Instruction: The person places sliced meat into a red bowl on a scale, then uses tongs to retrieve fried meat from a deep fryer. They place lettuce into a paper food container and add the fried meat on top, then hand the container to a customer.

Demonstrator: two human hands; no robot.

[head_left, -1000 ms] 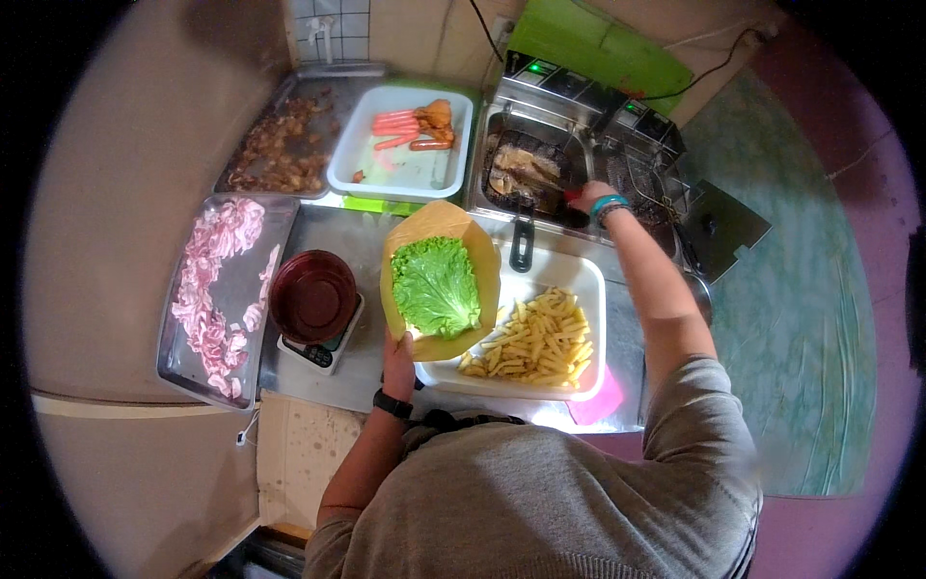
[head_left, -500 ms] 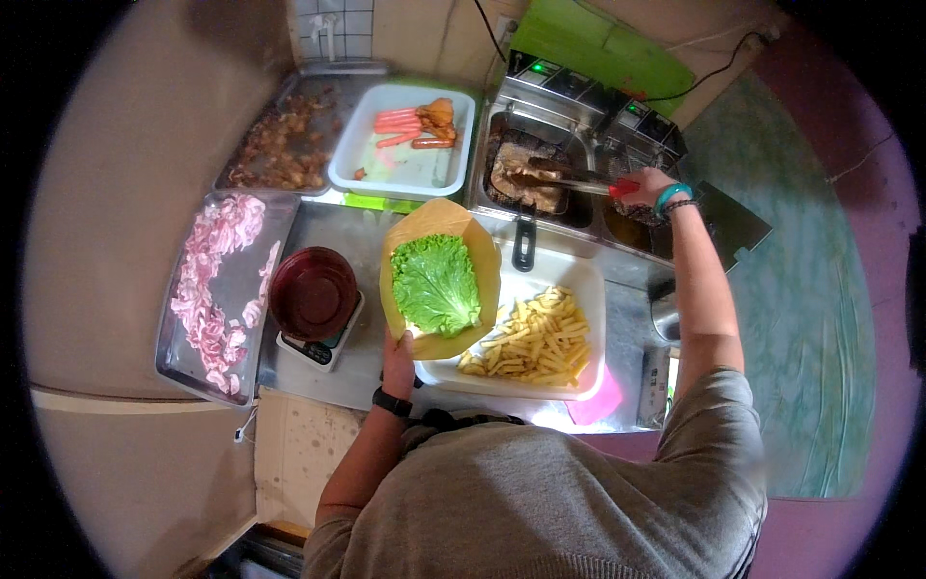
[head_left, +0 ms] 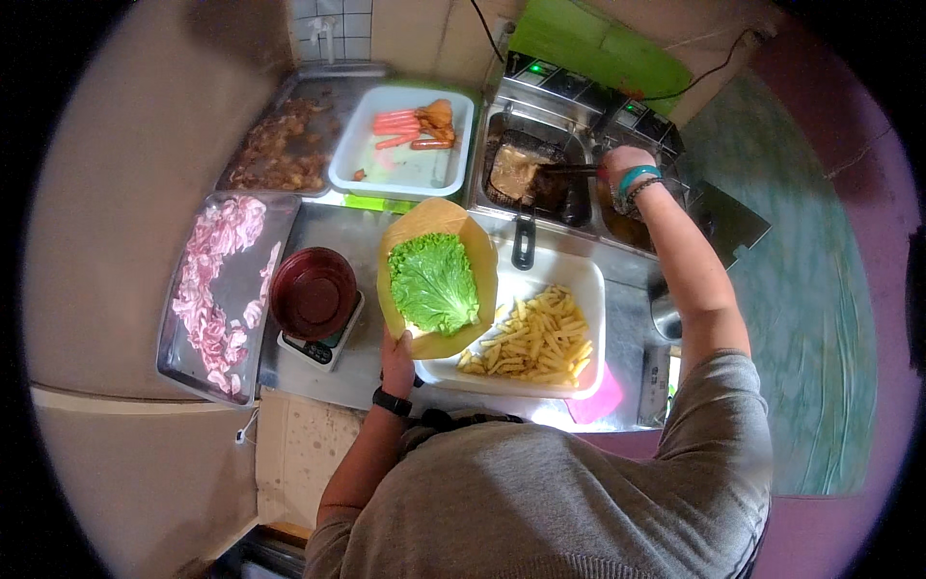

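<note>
My left hand (head_left: 396, 361) grips the lower edge of a brown paper bag (head_left: 409, 220), with a green lettuce leaf (head_left: 434, 283) lying in its open front. At the back right, my right hand (head_left: 628, 164) is closed round the red handle of dark tongs (head_left: 573, 170). The tongs point left over the deep fryer (head_left: 582, 218), at the right side of a flat golden-brown fried piece (head_left: 514, 173) in the wire basket. Whether their tips touch the piece I cannot make out. The basket's black handle (head_left: 524, 243) sticks out toward me.
A white tub (head_left: 597, 289) of fries stands under the bag. Behind is a white tray (head_left: 347, 174) with pink sausages and browned pieces. To the left are a maroon bowl (head_left: 313, 293) on a kitchen scale (head_left: 313, 356), a metal tray (head_left: 243, 318) of raw meat and a tray (head_left: 338, 106) of browned bits.
My right hand has moved left and a little away from me. The tongs' tips, over the fried piece before, now sit at its right side. My left hand and the bag have barely moved.
</note>
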